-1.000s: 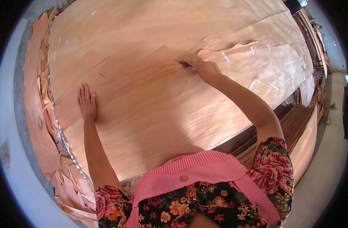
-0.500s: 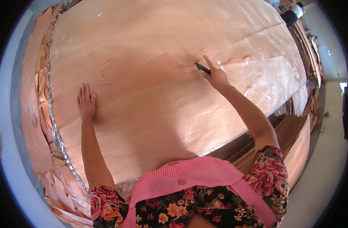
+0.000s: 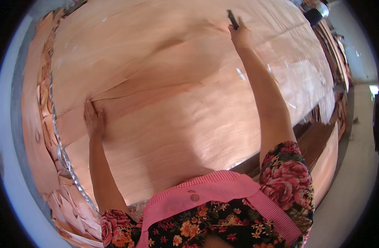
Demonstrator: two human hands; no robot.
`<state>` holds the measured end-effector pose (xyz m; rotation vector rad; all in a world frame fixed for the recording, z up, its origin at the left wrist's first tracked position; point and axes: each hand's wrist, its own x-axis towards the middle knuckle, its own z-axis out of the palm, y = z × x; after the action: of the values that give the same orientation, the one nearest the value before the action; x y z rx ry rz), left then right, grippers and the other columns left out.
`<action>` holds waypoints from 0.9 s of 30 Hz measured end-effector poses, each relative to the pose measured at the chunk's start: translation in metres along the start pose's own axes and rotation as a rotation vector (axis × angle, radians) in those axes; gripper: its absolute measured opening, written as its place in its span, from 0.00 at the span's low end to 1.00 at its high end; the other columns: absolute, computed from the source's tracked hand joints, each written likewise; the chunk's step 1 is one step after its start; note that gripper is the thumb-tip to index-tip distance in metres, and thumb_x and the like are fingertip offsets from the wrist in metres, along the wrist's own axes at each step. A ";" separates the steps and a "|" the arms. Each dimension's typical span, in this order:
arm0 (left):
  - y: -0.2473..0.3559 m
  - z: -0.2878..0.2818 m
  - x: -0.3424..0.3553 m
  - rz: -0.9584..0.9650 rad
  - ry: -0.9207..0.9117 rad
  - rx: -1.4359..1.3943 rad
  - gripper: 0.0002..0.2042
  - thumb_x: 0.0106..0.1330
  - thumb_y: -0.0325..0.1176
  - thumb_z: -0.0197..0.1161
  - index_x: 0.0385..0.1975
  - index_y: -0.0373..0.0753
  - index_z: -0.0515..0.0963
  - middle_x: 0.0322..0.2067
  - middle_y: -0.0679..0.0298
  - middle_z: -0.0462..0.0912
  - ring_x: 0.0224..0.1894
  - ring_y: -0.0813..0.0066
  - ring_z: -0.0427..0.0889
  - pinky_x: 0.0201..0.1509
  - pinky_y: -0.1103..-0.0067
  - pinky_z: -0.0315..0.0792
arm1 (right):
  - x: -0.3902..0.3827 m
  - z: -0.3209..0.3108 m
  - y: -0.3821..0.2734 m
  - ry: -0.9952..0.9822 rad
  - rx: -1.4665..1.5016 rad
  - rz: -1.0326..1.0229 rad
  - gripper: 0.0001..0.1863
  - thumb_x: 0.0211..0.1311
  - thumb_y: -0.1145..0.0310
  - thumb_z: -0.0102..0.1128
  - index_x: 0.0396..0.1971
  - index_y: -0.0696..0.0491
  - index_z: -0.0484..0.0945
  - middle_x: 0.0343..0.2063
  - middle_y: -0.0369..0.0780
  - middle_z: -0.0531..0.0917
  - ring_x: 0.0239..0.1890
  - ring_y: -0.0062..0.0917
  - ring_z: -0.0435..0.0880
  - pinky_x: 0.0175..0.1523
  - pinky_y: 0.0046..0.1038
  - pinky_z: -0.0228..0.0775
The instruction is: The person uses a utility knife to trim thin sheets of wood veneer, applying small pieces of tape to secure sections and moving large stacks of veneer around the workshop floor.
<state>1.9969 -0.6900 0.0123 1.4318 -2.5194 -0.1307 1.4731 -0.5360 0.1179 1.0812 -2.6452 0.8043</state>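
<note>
A large sheet of pale reddish-brown wood veneer (image 3: 164,132) covers the work surface in front of me. My left hand (image 3: 94,120) rests on its left part, fingers stretched out flat. Beside those fingertips a dark split (image 3: 119,86) runs right and away through the veneer, one edge slightly lifted. Far off to the right, my right hand (image 3: 241,38) grips a short black knife-like tool (image 3: 232,19) above the sheet's far portion. Its blade, if any, is too small to make out.
Scrap veneer strips (image 3: 46,103) lie along the left edge, beside a silvery twisted band (image 3: 62,155). Dark stacked boards (image 3: 309,142) stand at the right. White tape pieces (image 3: 240,74) dot the sheet. Another person (image 3: 315,14) is at the far right.
My right hand has moved far forward with the black tool. The veneer has wrinkled and a long split now shows from my left hand, which has barely shifted.
</note>
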 end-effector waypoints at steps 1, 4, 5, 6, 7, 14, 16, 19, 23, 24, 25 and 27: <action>-0.004 -0.001 -0.003 -0.029 -0.044 0.010 0.28 0.64 0.42 0.43 0.60 0.35 0.48 0.61 0.55 0.50 0.64 0.62 0.47 0.65 0.71 0.40 | -0.014 -0.023 -0.010 -0.026 -0.050 -0.076 0.13 0.55 0.60 0.50 0.34 0.54 0.74 0.29 0.45 0.79 0.33 0.38 0.78 0.33 0.36 0.70; -0.028 0.020 -0.007 0.091 -0.021 0.048 0.25 0.64 0.40 0.43 0.59 0.34 0.52 0.61 0.55 0.52 0.64 0.61 0.47 0.65 0.71 0.40 | -0.095 -0.014 0.072 -0.095 0.016 -0.389 0.10 0.53 0.64 0.51 0.32 0.52 0.76 0.26 0.46 0.78 0.26 0.40 0.77 0.31 0.39 0.67; -0.042 0.025 -0.016 0.070 0.012 0.049 0.26 0.65 0.41 0.42 0.60 0.35 0.51 0.61 0.55 0.51 0.64 0.61 0.47 0.65 0.69 0.40 | -0.123 -0.039 0.060 -0.453 -0.141 -0.167 0.08 0.51 0.66 0.53 0.30 0.51 0.77 0.27 0.47 0.78 0.32 0.40 0.77 0.36 0.38 0.67; -0.042 0.024 -0.016 0.067 0.050 0.051 0.26 0.65 0.42 0.41 0.60 0.37 0.51 0.62 0.56 0.50 0.64 0.61 0.47 0.65 0.68 0.40 | -0.153 -0.055 0.087 -0.355 0.002 -0.140 0.10 0.50 0.67 0.53 0.35 0.48 0.76 0.27 0.47 0.78 0.34 0.40 0.77 0.38 0.37 0.68; -0.034 0.025 -0.013 0.086 0.093 0.140 0.26 0.65 0.42 0.42 0.60 0.38 0.51 0.62 0.57 0.50 0.64 0.61 0.47 0.65 0.67 0.41 | -0.175 -0.069 0.123 -0.318 0.024 0.007 0.13 0.51 0.67 0.53 0.39 0.46 0.75 0.26 0.46 0.79 0.33 0.38 0.78 0.37 0.36 0.69; -0.008 0.032 -0.004 0.543 0.331 0.482 0.23 0.65 0.40 0.41 0.59 0.40 0.54 0.60 0.59 0.53 0.63 0.60 0.50 0.63 0.65 0.46 | -0.178 -0.132 0.237 -0.299 -0.271 -0.010 0.11 0.51 0.62 0.56 0.36 0.43 0.76 0.37 0.36 0.77 0.38 0.33 0.77 0.41 0.32 0.68; -0.031 0.080 -0.009 0.488 0.227 0.167 0.19 0.65 0.40 0.42 0.53 0.38 0.63 0.55 0.57 0.62 0.61 0.61 0.55 0.62 0.66 0.49 | -0.168 -0.112 0.241 -0.442 -0.379 -0.076 0.12 0.48 0.67 0.60 0.36 0.46 0.76 0.36 0.34 0.76 0.37 0.31 0.76 0.40 0.30 0.68; 0.121 0.060 -0.017 0.497 -0.058 -0.239 0.19 0.61 0.35 0.44 0.53 0.40 0.64 0.55 0.60 0.63 0.60 0.64 0.57 0.61 0.69 0.52 | -0.162 -0.113 0.221 -0.596 -0.541 0.017 0.11 0.46 0.60 0.60 0.27 0.51 0.74 0.29 0.41 0.77 0.34 0.33 0.77 0.38 0.33 0.67; 0.279 0.024 -0.002 0.663 -0.156 -0.233 0.20 0.57 0.28 0.46 0.52 0.43 0.65 0.54 0.63 0.65 0.58 0.67 0.60 0.60 0.73 0.57 | -0.152 -0.119 0.208 -0.671 -0.546 0.033 0.11 0.45 0.62 0.60 0.26 0.53 0.74 0.25 0.44 0.78 0.33 0.38 0.77 0.37 0.35 0.66; 0.290 0.032 0.006 0.660 -0.162 -0.234 0.21 0.56 0.26 0.47 0.52 0.44 0.65 0.54 0.64 0.65 0.58 0.68 0.61 0.60 0.74 0.58 | -0.150 -0.119 0.207 -0.689 -0.544 -0.012 0.11 0.46 0.63 0.59 0.26 0.54 0.73 0.26 0.44 0.78 0.33 0.39 0.77 0.37 0.35 0.66; 0.287 0.052 0.015 0.667 -0.122 -0.303 0.20 0.56 0.25 0.46 0.51 0.43 0.65 0.54 0.63 0.65 0.58 0.68 0.61 0.60 0.74 0.58 | -0.148 -0.120 0.208 -0.707 -0.547 -0.053 0.10 0.46 0.65 0.59 0.27 0.54 0.73 0.26 0.44 0.78 0.33 0.39 0.77 0.38 0.35 0.66; 0.287 0.075 0.022 0.690 -0.086 -0.423 0.19 0.57 0.24 0.44 0.51 0.41 0.66 0.53 0.61 0.66 0.57 0.67 0.62 0.59 0.74 0.58 | -0.152 -0.128 0.219 -0.672 -0.560 -0.121 0.10 0.47 0.64 0.58 0.28 0.52 0.73 0.25 0.44 0.78 0.32 0.39 0.77 0.37 0.36 0.67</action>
<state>1.7277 -0.5640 -0.0008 0.3763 -2.6757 -0.5586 1.4263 -0.2464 0.0811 1.4893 -2.9565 -0.4001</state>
